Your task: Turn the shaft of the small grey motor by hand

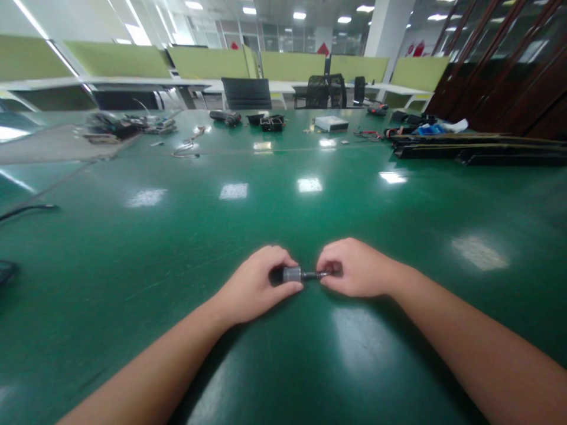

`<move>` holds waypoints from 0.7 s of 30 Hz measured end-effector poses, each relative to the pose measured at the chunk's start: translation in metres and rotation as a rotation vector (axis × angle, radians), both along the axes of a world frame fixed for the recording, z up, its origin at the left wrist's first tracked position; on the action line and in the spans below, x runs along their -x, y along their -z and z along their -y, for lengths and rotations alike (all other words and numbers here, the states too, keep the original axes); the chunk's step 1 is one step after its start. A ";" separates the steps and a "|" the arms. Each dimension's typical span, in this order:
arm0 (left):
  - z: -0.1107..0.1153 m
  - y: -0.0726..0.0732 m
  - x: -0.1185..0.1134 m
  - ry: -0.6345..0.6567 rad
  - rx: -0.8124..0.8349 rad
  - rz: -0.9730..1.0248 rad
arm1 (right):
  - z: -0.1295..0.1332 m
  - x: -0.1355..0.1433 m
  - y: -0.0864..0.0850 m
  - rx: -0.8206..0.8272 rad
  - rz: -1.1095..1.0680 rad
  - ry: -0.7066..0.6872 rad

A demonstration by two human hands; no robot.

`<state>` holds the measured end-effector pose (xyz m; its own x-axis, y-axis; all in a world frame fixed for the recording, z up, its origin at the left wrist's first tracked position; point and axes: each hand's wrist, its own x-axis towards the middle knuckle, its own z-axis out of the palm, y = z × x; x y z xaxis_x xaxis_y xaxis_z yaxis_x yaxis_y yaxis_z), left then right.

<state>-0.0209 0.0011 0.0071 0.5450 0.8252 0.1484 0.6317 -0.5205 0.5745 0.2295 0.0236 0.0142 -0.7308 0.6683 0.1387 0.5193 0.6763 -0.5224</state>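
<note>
Slanting up from lower left, the left hand (pixel 253 286) curls thumb and fingers around a small grey cylinder (pixel 292 274) at lower centre; the right hand (pixel 358 268), from lower right, pinches its thin dark shaft (pixel 310 275).

The grey cylinder (pixel 292 274) (dark-shafted) is held sideways.

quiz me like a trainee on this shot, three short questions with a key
1. Which hand curls around the grey cylinder?
2. True or false: the fingertips of the right hand are at the thin shaft.
3. Where on the green tabletop does the white box lie: (a) near edge, (b) far side, (c) between the hands?

Key: 1. the left hand; 2. true; 3. b.
</note>
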 end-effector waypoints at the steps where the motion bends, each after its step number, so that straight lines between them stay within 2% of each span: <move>1: 0.000 0.000 0.000 0.001 0.000 0.002 | 0.000 0.000 0.000 0.004 -0.001 0.001; 6: 0.000 0.002 0.001 0.002 -0.006 0.004 | 0.000 -0.003 -0.001 0.015 0.006 0.008; 15: 0.001 0.003 0.005 0.008 0.007 0.008 | -0.009 -0.020 -0.006 0.162 0.096 0.044; 21: 0.001 0.003 0.006 0.006 0.005 0.019 | -0.011 -0.021 -0.006 0.191 0.085 0.054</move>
<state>-0.0271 0.0004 0.0041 0.5467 0.8229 0.1547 0.6178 -0.5211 0.5889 0.2508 0.0350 0.0201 -0.6972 0.7147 -0.0554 0.5997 0.5392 -0.5913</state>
